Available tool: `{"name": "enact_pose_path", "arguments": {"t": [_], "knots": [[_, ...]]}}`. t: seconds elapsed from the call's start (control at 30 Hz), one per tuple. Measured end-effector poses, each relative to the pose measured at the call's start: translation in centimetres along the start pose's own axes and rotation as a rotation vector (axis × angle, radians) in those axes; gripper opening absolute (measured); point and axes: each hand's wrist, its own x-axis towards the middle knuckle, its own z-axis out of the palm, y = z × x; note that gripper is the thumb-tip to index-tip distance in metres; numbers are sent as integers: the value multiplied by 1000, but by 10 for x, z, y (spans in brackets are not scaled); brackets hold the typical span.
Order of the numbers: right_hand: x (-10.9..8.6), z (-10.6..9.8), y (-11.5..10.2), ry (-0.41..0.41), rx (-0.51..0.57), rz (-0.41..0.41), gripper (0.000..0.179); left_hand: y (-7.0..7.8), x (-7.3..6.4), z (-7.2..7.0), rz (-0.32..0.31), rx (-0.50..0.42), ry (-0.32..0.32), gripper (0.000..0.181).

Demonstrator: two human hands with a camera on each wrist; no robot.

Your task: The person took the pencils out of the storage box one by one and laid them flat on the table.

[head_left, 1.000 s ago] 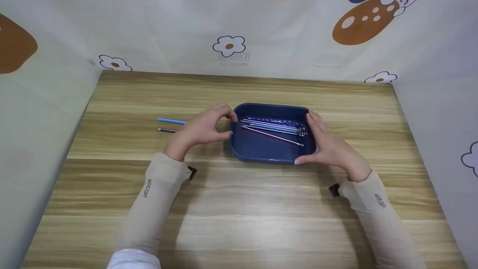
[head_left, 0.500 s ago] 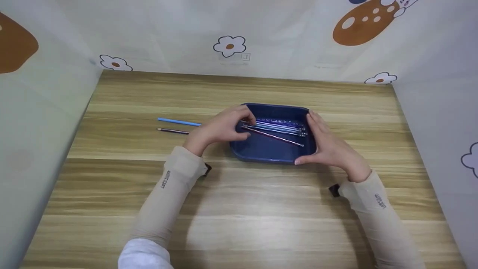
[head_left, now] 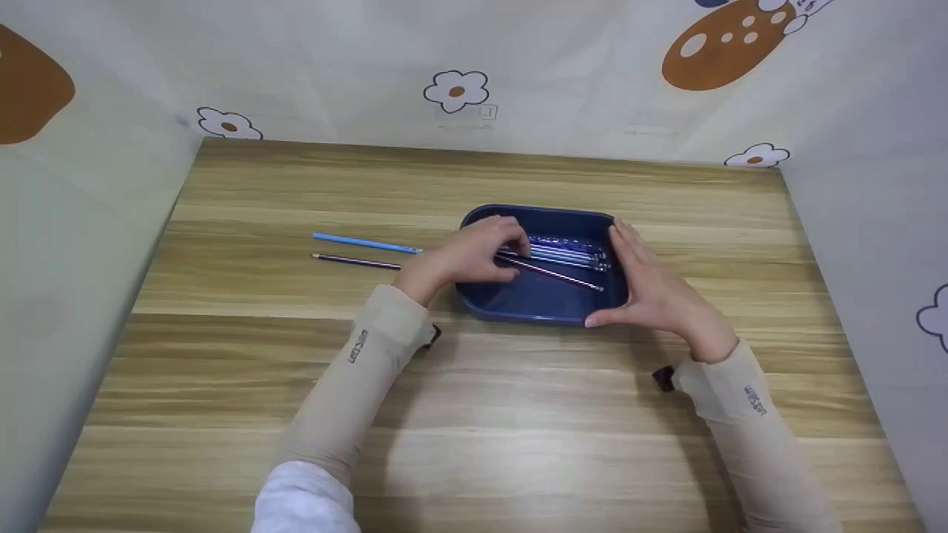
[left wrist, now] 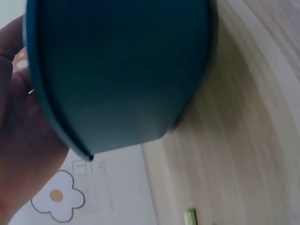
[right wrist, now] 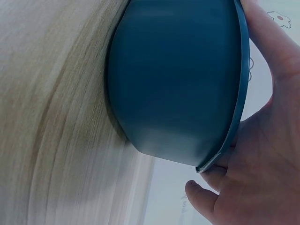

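A dark blue plastic box sits on the wooden table, with several shiny pencils lying inside. One dark red pencil lies at a slant in front of that bunch. My left hand reaches over the box's left rim, its fingers bent down by the pencils' left ends and its thumb apart from them. Whether the fingertips touch a pencil is hidden. My right hand grips the box's right end, thumb at the front corner and fingers along the rim; the right wrist view shows that hand beside the outer wall.
On the table left of the box lie a light blue pencil and a dark pencil, their right ends reaching toward my left wrist. A flower-printed sheet rises behind the table's back edge and along both sides.
My left hand has moved right, from the box's left rim to over the pencils inside, uncovering more of the two pencils on the table. The right hand and the box stay put.
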Motion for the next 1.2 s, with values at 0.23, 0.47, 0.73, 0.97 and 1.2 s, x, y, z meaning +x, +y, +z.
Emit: {"name": "enact_pose_path", "arguments": {"t": [0.23, 0.47, 0.73, 0.97, 1.2], "knots": [[-1, 0, -1, -1, -5, 4, 141, -1, 13, 7, 6, 19, -52, 28], [-1, 0, -1, 8, -6, -1, 140, -1, 22, 17, -27, 56, -83, 27], [-1, 0, -1, 11, -4, 1, 138, -2, 28, 26, -47, 127, -91, 28], [-2, -1, 0, 15, -2, 5, 141, -2, 30, 28, -83, 165, -116, 27], [-1, 0, -2, 14, 2, 0, 140, -4, 31, 30, -87, 195, -100, 26]]}}
